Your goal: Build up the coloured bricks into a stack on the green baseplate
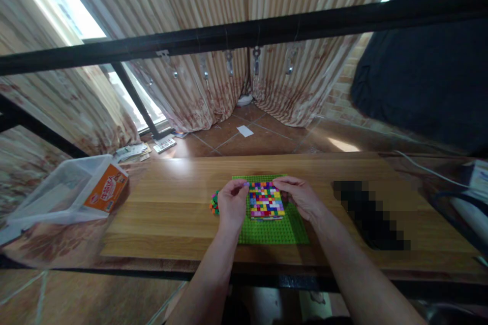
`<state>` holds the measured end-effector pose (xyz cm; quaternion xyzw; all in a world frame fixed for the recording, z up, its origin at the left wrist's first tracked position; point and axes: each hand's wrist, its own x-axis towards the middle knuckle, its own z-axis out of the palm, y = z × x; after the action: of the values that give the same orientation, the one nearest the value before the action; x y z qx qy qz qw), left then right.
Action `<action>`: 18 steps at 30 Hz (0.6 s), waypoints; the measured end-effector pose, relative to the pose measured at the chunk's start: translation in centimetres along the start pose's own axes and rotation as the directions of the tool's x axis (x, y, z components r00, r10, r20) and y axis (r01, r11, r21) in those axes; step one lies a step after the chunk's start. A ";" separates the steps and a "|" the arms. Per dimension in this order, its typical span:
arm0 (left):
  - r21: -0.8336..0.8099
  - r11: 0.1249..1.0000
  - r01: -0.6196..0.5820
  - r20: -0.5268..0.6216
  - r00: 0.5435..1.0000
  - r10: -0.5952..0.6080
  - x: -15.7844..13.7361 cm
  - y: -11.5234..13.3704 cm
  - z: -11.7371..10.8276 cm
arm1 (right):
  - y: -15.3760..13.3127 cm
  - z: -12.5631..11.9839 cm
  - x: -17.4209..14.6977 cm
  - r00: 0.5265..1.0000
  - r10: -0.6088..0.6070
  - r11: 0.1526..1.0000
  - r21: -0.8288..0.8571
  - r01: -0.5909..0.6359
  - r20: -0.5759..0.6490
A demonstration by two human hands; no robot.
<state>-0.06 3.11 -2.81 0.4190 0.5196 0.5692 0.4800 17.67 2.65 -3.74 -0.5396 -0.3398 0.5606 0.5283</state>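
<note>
Multicoloured brick block (267, 203) sits on a green studded baseplate (274, 236) on the wooden table (163, 213), between both hands. The left hand (232, 205) has thumb and fingertip drawn close together at the block's far left corner, a bit of blue showing there; whether they pinch a loose brick or only touch the block, I cannot tell. The right hand (299, 195) reaches its fingertips to the far right corner, its grip likewise unclear. A small heap of coloured bricks (214, 204) lies just beside the left hand. At the left, a clear plastic bin (64, 188) bears an orange label (105, 188) with a round logo and large white characters, too blurred to read surely. A dark object (369, 218) at the right is pixelated over.
</note>
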 end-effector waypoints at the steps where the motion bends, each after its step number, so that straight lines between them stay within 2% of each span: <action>1: 0.000 1.000 -0.001 0.006 1.000 0.001 -0.1 0.1 -0.1 | 0.1 0.0 0.0 1.000 0.004 1.000 0.011 -0.004 0.007; 12: -0.048 0.999 0.023 0.026 0.999 -0.022 -0.4 1.4 -0.3 | -0.2 -0.3 -0.5 0.998 0.063 0.990 0.127 -0.064 0.015; 18: -0.052 0.998 0.020 0.037 0.999 -0.019 -0.3 1.2 -0.5 | -0.1 0.0 -0.4 1.000 0.028 0.998 0.059 -0.028 0.001</action>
<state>-0.62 2.68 -1.69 0.4115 0.4998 0.5702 0.5057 17.67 2.27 -3.55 -0.5285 -0.3156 0.5777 0.5361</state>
